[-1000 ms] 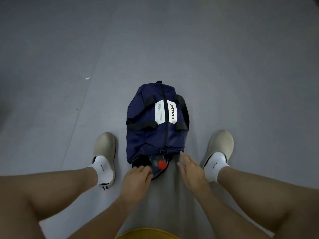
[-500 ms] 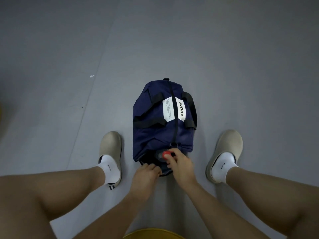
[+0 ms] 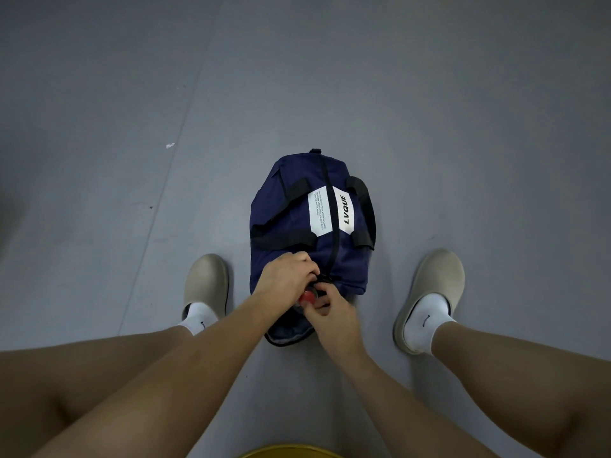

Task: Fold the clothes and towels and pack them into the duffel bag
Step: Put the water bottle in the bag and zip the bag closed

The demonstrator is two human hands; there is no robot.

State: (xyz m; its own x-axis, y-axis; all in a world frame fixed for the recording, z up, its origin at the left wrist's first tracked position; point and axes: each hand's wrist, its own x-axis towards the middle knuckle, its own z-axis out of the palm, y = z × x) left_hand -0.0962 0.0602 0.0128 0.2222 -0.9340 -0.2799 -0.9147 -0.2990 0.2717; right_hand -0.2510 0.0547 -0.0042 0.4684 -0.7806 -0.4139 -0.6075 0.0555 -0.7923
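Right now the duffel bag point(image 3: 291, 226) lies on the floor point(image 3: 132, 160), between two pale shoes point(image 3: 206, 285). Its long way runs straight out from the hands, like a road going away. The far end is zipped up. The near end, just under the hands, gapes open.

A bottle with a red cap point(image 3: 309, 296) pokes out of that open end. The cap sits right between the two hands.

The left hand point(image 3: 287, 276) is on top of the bag, a little farther out than the right one. Its fingers are bent down onto the blue cloth, and it looks like they grip it. The black zip pull point(image 3: 325, 279) is just past its fingertips, so this hand is the nearer one to it.

The right hand point(image 3: 332, 314) is closer in, beside the cap and touching it or nearly so. Its fingers are curled too, but I cannot tell what they pinch, if anything.

The zip point(image 3: 335, 246) runs along the top of the bag, away from both hands. I think the bottle has to go deeper in first. Then the pull must come back toward the hands to close the gap, and the cap is in its way.

No clothes or towels show outside the bag.
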